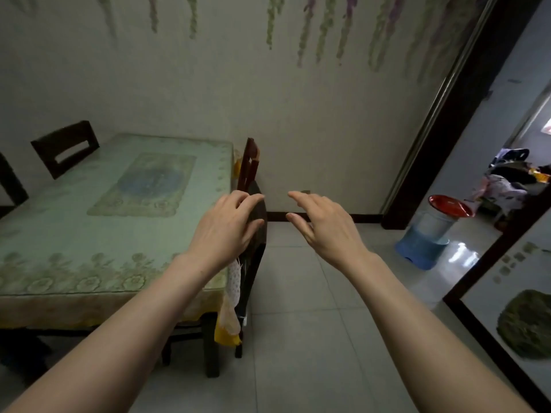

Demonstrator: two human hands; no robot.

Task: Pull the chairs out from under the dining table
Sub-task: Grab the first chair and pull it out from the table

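The dining table [59,222] under a pale green patterned cloth fills the left half. Two dark wooden chairs stand along its right side, tucked in. The near chair [253,278] shows its back edge-on, and the far chair [249,165] rises behind it. My left hand [226,228] rests over the top of the near chair's back, fingers loosely spread and not clearly closed around it. My right hand [325,228] hovers open in the air just right of that chair, touching nothing. A third chair [64,147] stands at the table's far left, and a fourth chair's edge [10,186] shows at the left border.
A cloth [232,296] hangs from the table's right corner beside the near chair. Pale tiled floor [313,323] spreads to the right. A doorway with a dark frame [441,144] opens at the right, with a blue and white bucket with a red lid [429,231] in it.
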